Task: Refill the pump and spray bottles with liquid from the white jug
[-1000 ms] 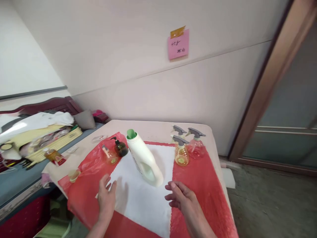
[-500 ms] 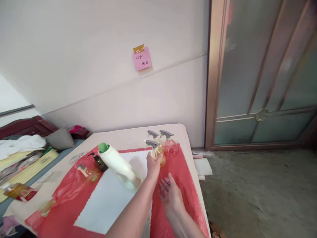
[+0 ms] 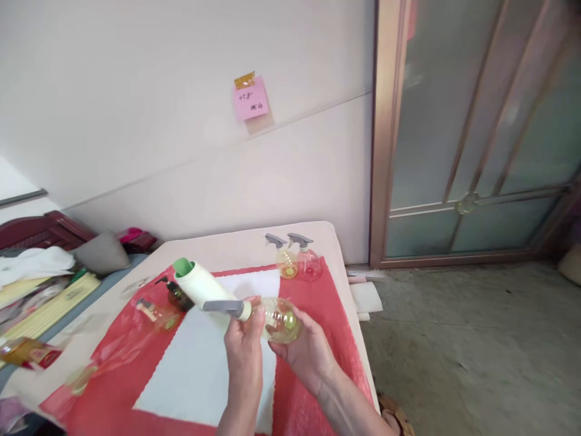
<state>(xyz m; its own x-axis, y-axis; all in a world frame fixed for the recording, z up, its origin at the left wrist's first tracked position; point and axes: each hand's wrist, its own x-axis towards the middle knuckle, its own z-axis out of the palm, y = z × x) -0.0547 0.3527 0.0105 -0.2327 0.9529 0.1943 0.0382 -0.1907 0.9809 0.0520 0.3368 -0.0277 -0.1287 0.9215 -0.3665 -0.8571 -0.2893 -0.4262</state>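
With our left hand [image 3: 244,357] we are gripping the neck of a yellow-tinted spray bottle [image 3: 278,318], and with our right hand [image 3: 311,351] we are cupping its rounded base, fingers and thumb curving around it. We are holding it tipped nearly sideways, its grey trigger head pointing to the left, above the white sheet [image 3: 195,375] and the red cloth [image 3: 333,315]. What is changing is that bottle's place: it was standing beside two others, and now we are supporting it clear of the tabletop [image 3: 218,248], so both our hands are being taken up by it.

Toward the left edge, we are seeing a small dish [image 3: 82,380] and a red-labelled bottle [image 3: 31,352]. Just behind the held bottle, a white jug [image 3: 202,286] is showing its green mouth, with a dark pump bottle [image 3: 178,297] sitting to its left. Near the far right corner, a second yellow sprayer [image 3: 287,261] and a pink sprayer [image 3: 309,264] are standing upright side by side. Beyond the far edge, a pink note [image 3: 251,100] is hanging taped to the wall [image 3: 181,133].
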